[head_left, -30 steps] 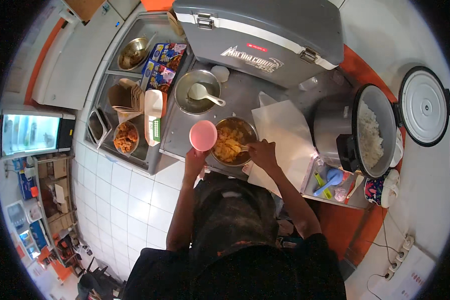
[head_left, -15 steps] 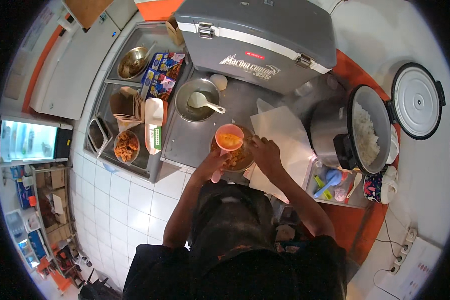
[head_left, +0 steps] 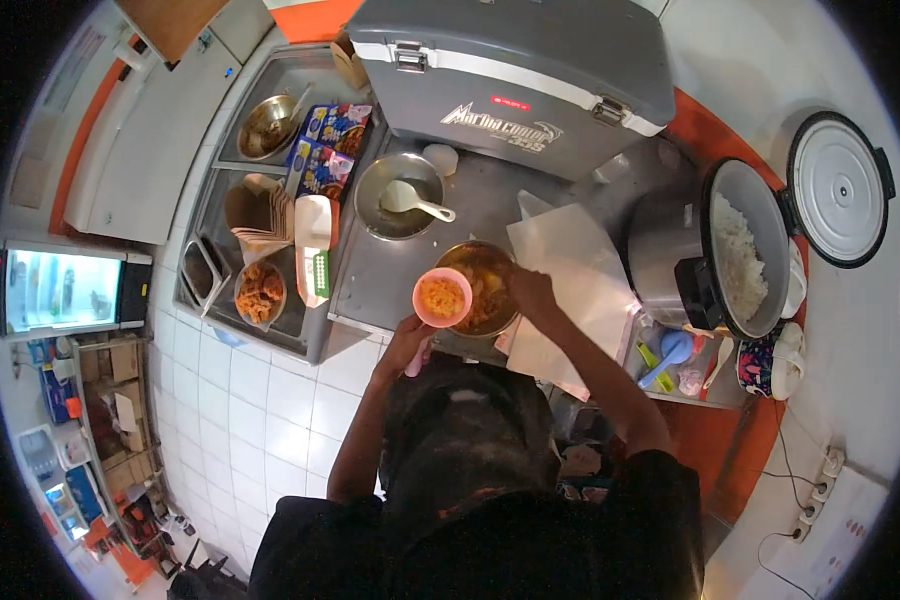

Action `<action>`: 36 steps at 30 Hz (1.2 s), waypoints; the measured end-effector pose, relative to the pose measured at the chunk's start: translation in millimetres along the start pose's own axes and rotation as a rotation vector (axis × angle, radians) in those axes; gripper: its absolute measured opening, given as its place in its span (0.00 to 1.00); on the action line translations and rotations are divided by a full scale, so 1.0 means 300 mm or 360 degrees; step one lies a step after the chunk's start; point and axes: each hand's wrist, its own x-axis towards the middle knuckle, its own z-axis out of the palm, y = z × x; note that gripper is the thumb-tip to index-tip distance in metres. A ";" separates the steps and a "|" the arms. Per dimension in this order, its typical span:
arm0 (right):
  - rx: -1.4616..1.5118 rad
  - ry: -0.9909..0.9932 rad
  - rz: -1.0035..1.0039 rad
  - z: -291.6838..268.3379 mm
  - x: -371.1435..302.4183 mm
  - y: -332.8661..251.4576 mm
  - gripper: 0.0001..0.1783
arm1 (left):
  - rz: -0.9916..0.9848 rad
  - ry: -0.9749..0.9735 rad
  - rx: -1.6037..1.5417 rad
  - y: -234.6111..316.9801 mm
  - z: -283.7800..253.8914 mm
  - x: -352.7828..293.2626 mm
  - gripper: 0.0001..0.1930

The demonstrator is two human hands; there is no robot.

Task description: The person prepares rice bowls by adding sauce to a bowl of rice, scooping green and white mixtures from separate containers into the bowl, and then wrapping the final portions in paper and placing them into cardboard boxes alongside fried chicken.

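Note:
My left hand (head_left: 407,345) is closed around the handle of a pink scoop (head_left: 436,320). Its round cup holds orange, chunky food and sits over the left side of a metal bowl (head_left: 477,250). More of that orange food lies in the bowl. At the bowl's right rim is my right hand (head_left: 532,293), fingers curled in; whether they grip the rim or a utensil is hidden. Under my right forearm, sheets of pale wrapping paper (head_left: 575,260) lie on the counter. Behind the food bowl stands a second metal bowl (head_left: 368,215) with a pale rice paddle (head_left: 410,201) in it.
A large grey cooler box (head_left: 510,90) stands along the back. On the right is an open rice cooker (head_left: 660,265) with rice, beside a tray of spoons (head_left: 675,348). At left are folded cartons (head_left: 258,212), a bowl of fried food (head_left: 260,292) and blue boxes (head_left: 325,168).
The pink scoop has moved left and slightly down, now tipped so its contents show more. More of the food bowl's inside is visible. My right hand remains near its right rim.

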 end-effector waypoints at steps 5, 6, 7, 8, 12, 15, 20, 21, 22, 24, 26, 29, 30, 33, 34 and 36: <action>0.0208 0.0301 0.0015 0.095 -0.071 -0.063 0.09 | -0.0047 0.0003 0.0029 0.001 -0.022 0.028 0.13; 0.0218 0.0300 -0.0002 0.078 -0.069 -0.084 0.09 | -0.0050 -0.0023 -0.0092 -0.019 -0.053 0.019 0.12; 0.0244 0.0123 0.0113 0.044 -0.072 -0.104 0.09 | -0.0049 -0.0007 -0.0093 -0.031 -0.081 0.004 0.12; 0.0267 -0.0054 0.0226 0.020 -0.071 -0.123 0.10 | -0.0073 0.0032 -0.0229 -0.043 -0.110 -0.013 0.12; 0.0189 0.0023 0.0193 -0.003 -0.109 -0.025 0.11 | 0.0066 0.0212 -0.0062 0.073 -0.097 -0.036 0.13; 0.0393 0.0118 0.0134 -0.022 -0.119 0.060 0.11 | 0.0174 0.0279 0.0163 0.163 -0.055 -0.006 0.14; 0.0594 0.0335 -0.0002 -0.275 -0.124 -0.029 0.09 | 0.0137 0.0420 0.0679 0.214 0.011 0.043 0.15; 0.0587 0.0341 0.0002 -0.314 -0.129 -0.060 0.09 | 0.0093 0.0269 0.0630 0.207 0.035 0.055 0.15; 0.0304 0.0410 -0.0058 -0.336 -0.136 -0.092 0.12 | 0.0043 0.0116 0.0582 0.204 0.064 0.066 0.15; 0.0013 0.0477 -0.0101 -0.309 -0.166 -0.085 0.15 | -0.0069 0.0078 0.0379 0.211 0.133 0.073 0.13; 0.0031 0.0519 -0.0157 -0.207 -0.199 -0.031 0.17 | -0.0290 0.0012 -0.0023 0.206 0.180 0.077 0.10; 0.0102 0.0704 -0.0472 -0.246 -0.183 -0.019 0.15 | -0.0247 -0.0153 -0.0389 0.140 0.155 0.081 0.10; 0.0104 0.0703 -0.0464 -0.239 -0.179 -0.004 0.15 | -0.0254 -0.0157 -0.0387 0.135 0.157 0.083 0.10; 0.0088 0.0665 -0.0336 -0.237 -0.169 0.004 0.13 | -0.0188 -0.0254 -0.0350 0.130 0.154 0.087 0.10; 0.0114 0.0647 -0.0282 -0.290 -0.171 -0.025 0.14 | -0.0234 -0.0159 -0.0248 0.126 0.150 0.083 0.11; 0.0328 0.0793 -0.0217 -0.427 -0.176 -0.095 0.12 | -0.0285 -0.0068 -0.0147 0.134 0.159 0.072 0.11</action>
